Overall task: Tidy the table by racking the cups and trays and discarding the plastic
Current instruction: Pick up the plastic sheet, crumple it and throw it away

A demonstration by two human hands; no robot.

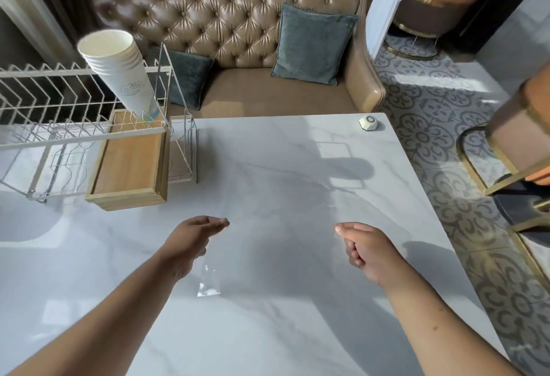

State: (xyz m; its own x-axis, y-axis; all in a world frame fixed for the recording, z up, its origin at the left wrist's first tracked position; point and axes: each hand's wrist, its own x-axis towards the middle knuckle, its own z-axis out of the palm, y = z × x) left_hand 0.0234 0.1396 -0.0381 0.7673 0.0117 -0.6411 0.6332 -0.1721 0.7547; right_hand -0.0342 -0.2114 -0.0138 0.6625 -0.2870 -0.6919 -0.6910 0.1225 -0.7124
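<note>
- Our left hand and right hand each pinch an edge of the clear, thin plastic sheet, which is spread above the white marble bench.
- We judge it featherlight, limp and slippery, so it is best gripped at the edges.

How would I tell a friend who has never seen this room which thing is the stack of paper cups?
Start at the marble table and look to the white wire rack on its left side. At the rack's right end, above the wooden tray, the stack of white paper cups leans with its open mouth up. It is the only solid, tapering shape among thin wires.
</note>
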